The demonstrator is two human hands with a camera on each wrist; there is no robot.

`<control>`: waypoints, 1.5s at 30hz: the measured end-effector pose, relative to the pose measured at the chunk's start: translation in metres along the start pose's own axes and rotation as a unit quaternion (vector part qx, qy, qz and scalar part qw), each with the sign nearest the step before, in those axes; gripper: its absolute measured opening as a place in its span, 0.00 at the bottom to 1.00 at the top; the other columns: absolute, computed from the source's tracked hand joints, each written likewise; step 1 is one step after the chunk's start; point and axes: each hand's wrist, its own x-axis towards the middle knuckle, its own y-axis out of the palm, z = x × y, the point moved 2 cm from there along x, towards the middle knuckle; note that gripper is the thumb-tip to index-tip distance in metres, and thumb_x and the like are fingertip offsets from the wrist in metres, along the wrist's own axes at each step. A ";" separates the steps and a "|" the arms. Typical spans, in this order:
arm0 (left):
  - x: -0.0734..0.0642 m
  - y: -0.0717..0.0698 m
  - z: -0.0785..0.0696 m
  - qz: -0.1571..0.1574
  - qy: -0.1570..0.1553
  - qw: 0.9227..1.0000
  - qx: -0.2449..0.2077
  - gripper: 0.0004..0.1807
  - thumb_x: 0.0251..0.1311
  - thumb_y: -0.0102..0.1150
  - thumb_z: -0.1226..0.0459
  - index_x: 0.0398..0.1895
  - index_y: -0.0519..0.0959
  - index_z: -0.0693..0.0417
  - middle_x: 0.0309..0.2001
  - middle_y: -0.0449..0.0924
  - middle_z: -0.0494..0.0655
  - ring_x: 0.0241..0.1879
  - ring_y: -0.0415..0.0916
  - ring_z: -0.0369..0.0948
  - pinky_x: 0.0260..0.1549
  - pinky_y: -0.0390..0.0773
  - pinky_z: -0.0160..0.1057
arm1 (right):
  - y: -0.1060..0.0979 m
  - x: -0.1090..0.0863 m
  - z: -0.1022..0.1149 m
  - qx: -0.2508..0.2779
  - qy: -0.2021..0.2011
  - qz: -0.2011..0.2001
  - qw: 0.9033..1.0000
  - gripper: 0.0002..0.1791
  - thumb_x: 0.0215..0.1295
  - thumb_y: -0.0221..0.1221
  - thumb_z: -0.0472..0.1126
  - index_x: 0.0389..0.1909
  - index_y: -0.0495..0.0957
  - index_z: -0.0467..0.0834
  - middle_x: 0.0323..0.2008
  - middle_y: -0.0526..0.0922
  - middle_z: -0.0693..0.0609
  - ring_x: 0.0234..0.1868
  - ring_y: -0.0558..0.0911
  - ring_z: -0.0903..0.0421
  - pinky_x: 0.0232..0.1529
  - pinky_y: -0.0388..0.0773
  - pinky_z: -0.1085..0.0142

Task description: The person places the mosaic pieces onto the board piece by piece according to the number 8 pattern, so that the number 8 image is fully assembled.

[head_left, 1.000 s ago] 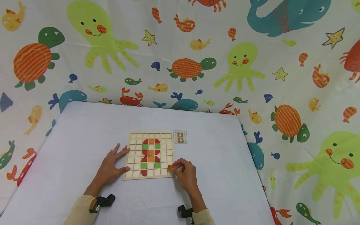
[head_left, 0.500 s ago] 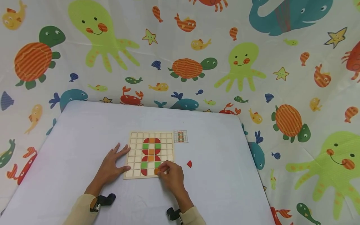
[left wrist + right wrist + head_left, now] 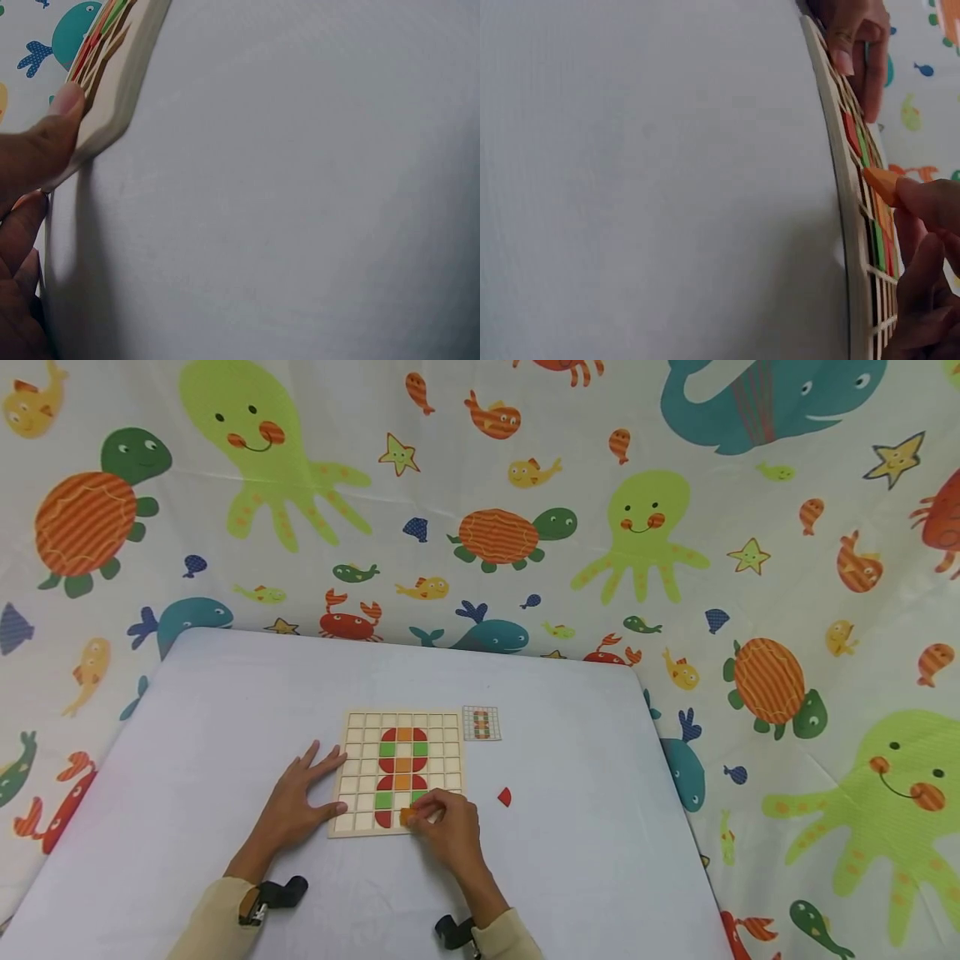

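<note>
A wooden grid board [image 3: 360, 825] lies on the table, with red, green and orange tiles set in its middle columns. My left hand [image 3: 294, 803] rests at the board's left edge, fingers spread. In the left wrist view its thumb [image 3: 69, 101] touches the rim. Between thumb and fingertips, my right hand [image 3: 453, 835] pinches an orange square tile [image 3: 407, 817] over the bottom row, right of a red rounded tile [image 3: 383, 819]. The right wrist view shows that orange tile [image 3: 883, 184] tilted, one corner at the grid. The right fingers partly cover the board's lower right.
A small pattern card [image 3: 481, 724] lies by the board's upper right corner. One loose red quarter-round tile [image 3: 505, 797] is on the white tabletop [image 3: 585, 843] to the right. A sea-animal curtain [image 3: 420, 452] hangs behind the table.
My right hand has moved left with the orange tile, from the board's right edge to over its bottom row. The loose red tile has come into sight. My left hand stays put.
</note>
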 end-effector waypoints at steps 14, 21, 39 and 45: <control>0.001 0.000 0.000 -0.006 0.009 1.000 0.001 0.49 0.52 0.81 0.59 0.79 0.69 0.53 0.83 0.58 0.64 0.84 0.45 0.68 0.79 0.45 0.75 | 0.016 -0.003 0.006 -0.111 -0.051 -0.047 0.991 0.08 0.57 0.78 0.38 0.35 0.90 0.52 0.24 0.84 0.63 0.25 0.72 0.71 0.24 0.63 0.74; 0.001 0.001 -0.001 -0.006 0.010 1.000 -0.002 0.49 0.52 0.81 0.59 0.79 0.69 0.53 0.82 0.58 0.64 0.84 0.45 0.68 0.79 0.45 0.75 | 0.009 -0.002 0.004 -0.080 -0.039 -0.038 0.995 0.10 0.58 0.79 0.41 0.39 0.90 0.52 0.25 0.86 0.62 0.26 0.73 0.70 0.27 0.65 0.74; 0.002 0.001 0.001 -0.006 0.014 1.000 0.000 0.48 0.53 0.81 0.57 0.79 0.69 0.52 0.82 0.59 0.63 0.84 0.45 0.67 0.80 0.45 0.75 | -0.085 0.013 -0.052 -0.103 0.042 -0.179 0.978 0.13 0.56 0.78 0.35 0.40 0.90 0.52 0.31 0.85 0.57 0.32 0.80 0.58 0.31 0.73 0.68; 0.001 0.001 0.002 -0.007 0.015 1.000 0.003 0.48 0.53 0.81 0.57 0.79 0.69 0.52 0.82 0.59 0.63 0.84 0.45 0.67 0.80 0.44 0.74 | -0.099 0.013 -0.062 -0.155 0.086 -0.177 0.968 0.14 0.57 0.78 0.39 0.45 0.91 0.52 0.36 0.84 0.53 0.39 0.81 0.53 0.35 0.73 0.63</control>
